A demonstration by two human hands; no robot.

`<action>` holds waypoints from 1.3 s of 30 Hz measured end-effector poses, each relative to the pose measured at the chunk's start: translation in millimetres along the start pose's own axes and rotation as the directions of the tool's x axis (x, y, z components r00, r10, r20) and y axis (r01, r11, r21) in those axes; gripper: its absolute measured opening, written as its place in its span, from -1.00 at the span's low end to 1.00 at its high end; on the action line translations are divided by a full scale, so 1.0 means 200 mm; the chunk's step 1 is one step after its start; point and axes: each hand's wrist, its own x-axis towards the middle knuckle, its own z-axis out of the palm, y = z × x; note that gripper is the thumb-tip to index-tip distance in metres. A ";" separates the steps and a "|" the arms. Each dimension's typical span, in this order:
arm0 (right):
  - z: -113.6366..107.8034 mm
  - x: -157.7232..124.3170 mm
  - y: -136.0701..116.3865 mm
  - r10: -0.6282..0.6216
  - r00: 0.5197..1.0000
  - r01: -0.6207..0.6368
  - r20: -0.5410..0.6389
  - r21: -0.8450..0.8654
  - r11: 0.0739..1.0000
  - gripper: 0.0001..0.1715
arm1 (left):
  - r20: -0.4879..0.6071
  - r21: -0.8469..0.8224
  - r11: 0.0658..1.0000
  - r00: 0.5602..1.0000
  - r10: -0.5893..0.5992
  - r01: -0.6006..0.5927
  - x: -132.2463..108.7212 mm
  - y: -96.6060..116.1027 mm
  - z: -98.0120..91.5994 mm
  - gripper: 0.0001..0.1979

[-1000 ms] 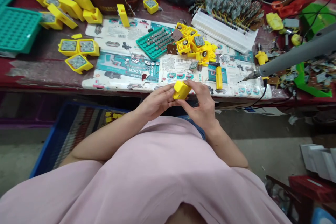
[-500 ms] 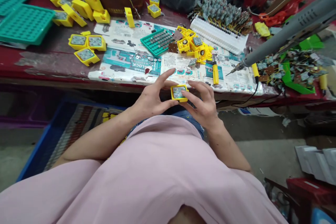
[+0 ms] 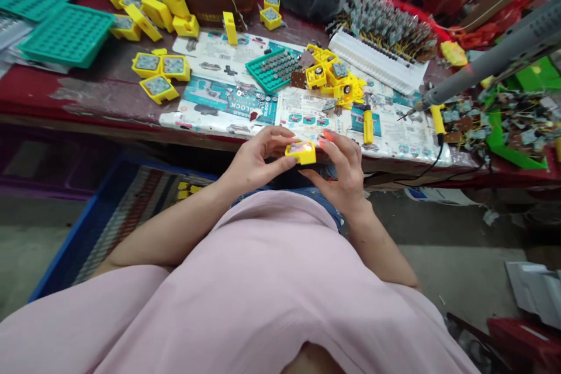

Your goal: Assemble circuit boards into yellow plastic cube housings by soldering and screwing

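Note:
Just in front of the bench edge, my left hand (image 3: 256,160) grips a small yellow plastic case (image 3: 307,156) between thumb and fingers. The case is tilted, its grey top partly in view with a pinkish shine on it. My right hand (image 3: 344,172) is beside the case, thumb and fingers apart, and does not appear to hold it. A red glow lights its fingertips. Beyond the hands, a yellow-handled screwdriver (image 3: 368,125) and a heap of yellow cases and parts (image 3: 335,79) lie on the printed sheet (image 3: 219,102).
Three yellow cases (image 3: 161,73) sit left on the bench. A teal tray (image 3: 274,70) holds button-like round pieces; more teal trays (image 3: 70,35) lie far left. An electric screwdriver (image 3: 482,64) hangs at right, near wired parts (image 3: 512,123). A blue crate (image 3: 72,245) stands below.
The case has tilted in my left hand, showing more of its yellow side. My right fingers have drawn off it, and a red glow has appeared on them. The view has shifted slightly left.

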 end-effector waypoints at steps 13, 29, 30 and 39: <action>0.10 0.11 0.01 0.198 0.978 -0.206 0.063 0.163 0.965 -0.52 | 0.135 -0.571 0.612 0.798 -0.587 0.547 0.11 -0.04 0.05 -0.71; 0.09 0.11 -0.01 0.170 0.982 -0.172 0.084 0.022 0.985 -0.39 | 0.007 -0.135 0.969 0.978 -0.208 0.207 0.11 -0.17 0.05 -0.39; 0.09 0.10 -0.01 0.161 0.985 -0.162 0.057 0.015 0.987 -0.39 | 0.008 -0.142 0.969 0.979 -0.201 0.200 0.11 -0.17 0.05 -0.39; -0.05 0.07 0.11 0.121 0.966 -0.160 0.229 0.158 0.974 -0.29 | 0.084 -0.139 0.957 0.966 -0.245 0.255 0.13 -0.10 0.01 -0.29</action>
